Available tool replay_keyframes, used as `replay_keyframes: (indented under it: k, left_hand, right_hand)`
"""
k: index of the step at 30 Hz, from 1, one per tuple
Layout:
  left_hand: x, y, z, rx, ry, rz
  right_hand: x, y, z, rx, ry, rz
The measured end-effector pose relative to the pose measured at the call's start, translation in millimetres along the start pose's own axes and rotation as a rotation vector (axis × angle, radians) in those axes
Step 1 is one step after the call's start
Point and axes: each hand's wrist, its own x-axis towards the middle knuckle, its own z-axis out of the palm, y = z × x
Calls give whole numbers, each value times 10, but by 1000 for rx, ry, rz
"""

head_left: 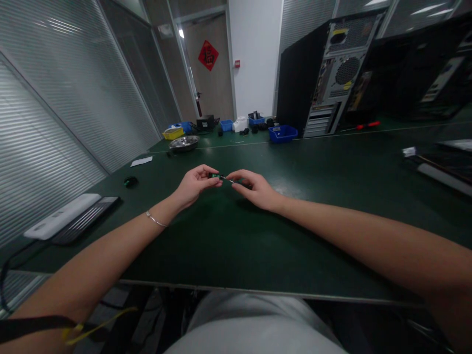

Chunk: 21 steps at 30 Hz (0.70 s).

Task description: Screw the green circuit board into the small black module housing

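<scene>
My left hand [197, 184] pinches a small green and black piece [215, 175], which looks like a little circuit board, above the middle of the table. My right hand [256, 188] is closed around a thin metallic rod [229, 180], perhaps a tool; most of it is hidden by the fingers. The tip of the rod points left and meets or almost meets the right end of the green piece; whether they touch I cannot tell. Both hands are close together, with the fingertips facing each other.
On the green table [236, 246], a keyboard [88, 219] and a white device [61, 216] lie left. A metal bowl [184, 143], yellow bin [173, 133] and blue bin [282, 133] stand behind. A computer tower [300, 78] rises at back right, near a red-handled tool [368, 126].
</scene>
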Motion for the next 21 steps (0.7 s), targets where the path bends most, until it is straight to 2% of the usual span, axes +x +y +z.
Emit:
replay_keyframes:
  k: [8,21]
  left_hand:
    - [-4,-12,2,-28,-70,-59]
    - [-1,-14,8,-70,-35,-134]
  right_hand:
    - [-4,0,-10,-43,10,-26]
    - [-5,-59,-26,-46,-16,-3]
